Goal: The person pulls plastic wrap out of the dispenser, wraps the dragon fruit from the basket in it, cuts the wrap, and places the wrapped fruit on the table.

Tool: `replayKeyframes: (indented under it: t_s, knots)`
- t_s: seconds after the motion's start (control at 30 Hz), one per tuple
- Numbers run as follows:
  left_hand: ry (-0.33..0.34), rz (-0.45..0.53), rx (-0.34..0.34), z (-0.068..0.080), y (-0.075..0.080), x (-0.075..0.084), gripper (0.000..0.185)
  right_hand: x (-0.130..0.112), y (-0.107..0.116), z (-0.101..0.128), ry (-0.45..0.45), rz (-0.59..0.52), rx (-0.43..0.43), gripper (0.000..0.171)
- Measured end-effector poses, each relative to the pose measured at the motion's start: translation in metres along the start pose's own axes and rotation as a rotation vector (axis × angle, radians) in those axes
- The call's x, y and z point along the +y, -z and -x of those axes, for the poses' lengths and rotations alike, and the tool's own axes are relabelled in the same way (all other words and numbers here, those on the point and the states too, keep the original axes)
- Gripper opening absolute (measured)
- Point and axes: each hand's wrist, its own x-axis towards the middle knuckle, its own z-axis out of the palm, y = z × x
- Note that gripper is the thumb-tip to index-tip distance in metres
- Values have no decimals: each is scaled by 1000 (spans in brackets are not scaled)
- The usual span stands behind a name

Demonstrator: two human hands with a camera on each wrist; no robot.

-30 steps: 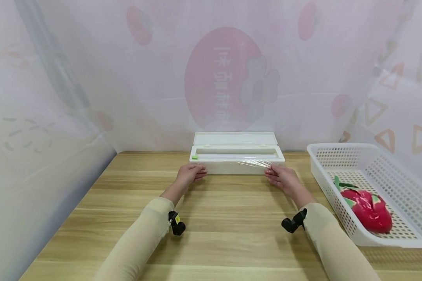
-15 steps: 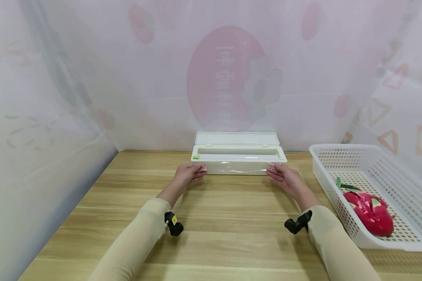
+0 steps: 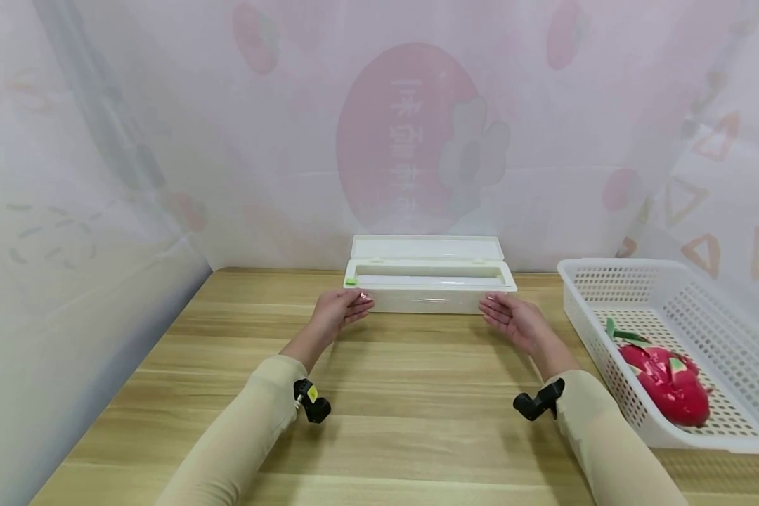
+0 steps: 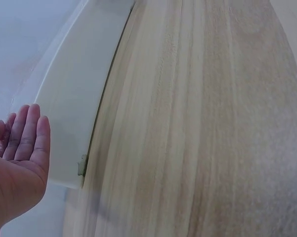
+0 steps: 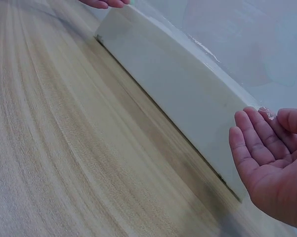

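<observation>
A long, rectangular white plastic box (image 3: 429,284) stands at the back edge of the worktop (image 3: 379,393), against the curtain, its hinged lid (image 3: 426,247) laid open behind it. The box walls are smooth and matt. A small green tab (image 3: 351,282) sits at its left front corner. A strip of clear film (image 3: 426,298) clings to the front wall; its extent is hard to make out.

The left hand (image 3: 340,310) lies at the box's left front corner, its fingers (image 4: 25,133) straight and together, palm open, holding nothing. The right hand (image 3: 512,318) lies at the right front corner, fingers (image 5: 254,136) straight and slightly spread, palm open; whether a shred of film touches the fingertips cannot be told.

The worktop is pale wood-grain laminate. At its right edge stands a white perforated plastic basket (image 3: 721,429) with a glossy red dragon fruit (image 3: 663,383) inside.

A second ago both hands pinched the film, stretched glinting across the front wall; now they have let go and the film lies flatter.
</observation>
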Motion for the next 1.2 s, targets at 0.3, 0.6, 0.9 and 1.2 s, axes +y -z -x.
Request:
replayKeyframes:
  t_s: [0.3, 0.6, 0.9, 1.2]
  knots:
    - [-24, 10, -10, 2, -2, 6, 30, -5, -3, 0, 20, 53, -4, 28]
    - [-35, 26, -22, 4, -3, 13, 32, -12, -8, 1, 17, 51, 1, 32]
    - [-46, 22, -43, 9, -6, 21, 33, -19, -12, 7, 43, 30, -7, 28]
    - [-50, -2, -87, 19, -4, 31, 37, -24, -16, 15, 41, -23, -12, 36]
